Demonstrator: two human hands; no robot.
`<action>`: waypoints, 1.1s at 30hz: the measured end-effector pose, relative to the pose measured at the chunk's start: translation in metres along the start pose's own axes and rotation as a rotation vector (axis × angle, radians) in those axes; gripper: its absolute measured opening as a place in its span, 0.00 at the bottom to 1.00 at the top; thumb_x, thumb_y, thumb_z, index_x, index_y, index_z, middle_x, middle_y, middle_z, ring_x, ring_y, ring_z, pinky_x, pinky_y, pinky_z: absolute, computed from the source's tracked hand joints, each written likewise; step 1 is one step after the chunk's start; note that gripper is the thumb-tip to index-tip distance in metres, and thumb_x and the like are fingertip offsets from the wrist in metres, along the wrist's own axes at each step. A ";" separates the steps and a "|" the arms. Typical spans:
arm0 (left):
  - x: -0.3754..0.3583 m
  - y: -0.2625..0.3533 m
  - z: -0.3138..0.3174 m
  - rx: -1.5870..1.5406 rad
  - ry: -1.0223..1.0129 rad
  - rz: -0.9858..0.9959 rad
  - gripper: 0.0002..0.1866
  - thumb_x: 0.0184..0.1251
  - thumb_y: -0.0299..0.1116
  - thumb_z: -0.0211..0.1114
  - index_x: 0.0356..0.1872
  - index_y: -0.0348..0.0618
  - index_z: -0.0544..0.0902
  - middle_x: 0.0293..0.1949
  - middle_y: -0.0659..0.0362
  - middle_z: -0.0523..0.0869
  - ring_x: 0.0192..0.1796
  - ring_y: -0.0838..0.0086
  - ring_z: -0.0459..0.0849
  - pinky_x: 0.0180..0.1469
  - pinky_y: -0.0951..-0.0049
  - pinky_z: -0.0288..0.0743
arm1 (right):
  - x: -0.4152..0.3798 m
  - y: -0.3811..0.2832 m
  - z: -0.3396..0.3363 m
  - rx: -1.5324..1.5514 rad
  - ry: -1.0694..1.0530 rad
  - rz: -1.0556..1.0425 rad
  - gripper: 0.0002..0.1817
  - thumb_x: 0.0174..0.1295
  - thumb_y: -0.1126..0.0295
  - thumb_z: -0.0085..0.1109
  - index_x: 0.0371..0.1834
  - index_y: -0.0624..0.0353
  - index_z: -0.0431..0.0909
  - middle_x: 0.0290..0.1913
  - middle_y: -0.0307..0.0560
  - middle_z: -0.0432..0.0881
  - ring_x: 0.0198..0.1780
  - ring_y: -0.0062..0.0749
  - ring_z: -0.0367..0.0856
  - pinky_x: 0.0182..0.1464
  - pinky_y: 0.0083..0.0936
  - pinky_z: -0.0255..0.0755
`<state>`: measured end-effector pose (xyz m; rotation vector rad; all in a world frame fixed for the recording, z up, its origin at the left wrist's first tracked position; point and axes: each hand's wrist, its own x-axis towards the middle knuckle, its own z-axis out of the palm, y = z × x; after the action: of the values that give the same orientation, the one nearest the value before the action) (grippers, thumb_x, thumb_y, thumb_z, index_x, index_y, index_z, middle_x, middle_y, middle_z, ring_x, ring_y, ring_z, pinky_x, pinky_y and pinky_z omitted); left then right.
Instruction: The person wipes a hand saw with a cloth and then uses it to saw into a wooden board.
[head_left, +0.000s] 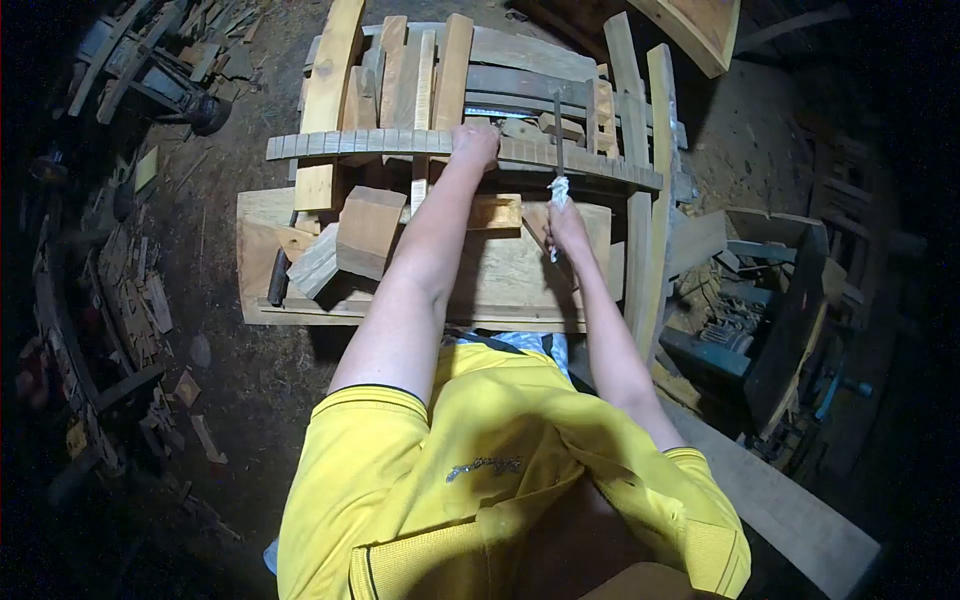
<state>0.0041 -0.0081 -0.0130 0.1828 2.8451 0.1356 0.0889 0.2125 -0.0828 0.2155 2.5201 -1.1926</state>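
A long wooden strip (365,143), cut with evenly spaced notches along its length, lies crosswise over other boards. My left hand (476,146) is closed around it near the middle, its fingers partly hidden behind the wood. To the right, my right hand (566,228) grips a long thin metal tool (559,130) by a handle wrapped in white material. The narrow bar of that tool points away from me and crosses the notched strip; whether it is a file or a saw blade, I cannot tell.
Below the strip is a wooden workbench (500,285) with a thick wood block (370,232) and a dark-handled tool (278,277). Upright boards (657,200) stand on the right. An open crate (815,230) holds metal parts. Scrap wood (130,290) litters the floor at left.
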 end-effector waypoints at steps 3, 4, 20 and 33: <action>0.001 -0.002 0.001 0.008 -0.003 -0.010 0.13 0.52 0.34 0.56 0.41 0.50 0.79 0.43 0.60 0.82 0.47 0.70 0.80 0.44 0.62 0.70 | -0.004 -0.016 -0.003 0.015 -0.004 0.050 0.10 0.63 0.62 0.42 0.37 0.57 0.62 0.15 0.40 0.68 0.12 0.23 0.66 0.14 0.23 0.63; 0.001 -0.003 0.002 0.009 0.012 -0.002 0.14 0.52 0.34 0.57 0.41 0.50 0.79 0.43 0.60 0.82 0.47 0.70 0.80 0.44 0.63 0.70 | -0.003 -0.004 0.002 -0.053 0.027 0.034 0.10 0.63 0.62 0.41 0.37 0.57 0.62 0.15 0.41 0.68 0.13 0.23 0.67 0.14 0.23 0.64; -0.002 -0.001 -0.004 0.026 -0.008 0.025 0.14 0.53 0.32 0.54 0.43 0.48 0.77 0.42 0.59 0.82 0.46 0.68 0.80 0.43 0.64 0.71 | -0.030 -0.043 -0.013 -0.097 0.033 0.025 0.15 0.61 0.62 0.41 0.42 0.62 0.65 0.25 0.56 0.75 0.29 0.45 0.76 0.30 0.37 0.68; -0.006 0.003 -0.017 0.104 -0.143 0.050 0.15 0.55 0.34 0.53 0.45 0.49 0.77 0.45 0.58 0.81 0.49 0.67 0.79 0.47 0.66 0.71 | -0.074 -0.053 -0.019 -0.021 -0.069 0.219 0.14 0.63 0.62 0.40 0.44 0.61 0.66 0.18 0.46 0.73 0.18 0.30 0.72 0.22 0.30 0.66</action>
<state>0.0054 -0.0068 0.0053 0.2746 2.7073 -0.0154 0.1385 0.1937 -0.0060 0.4264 2.3771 -1.0682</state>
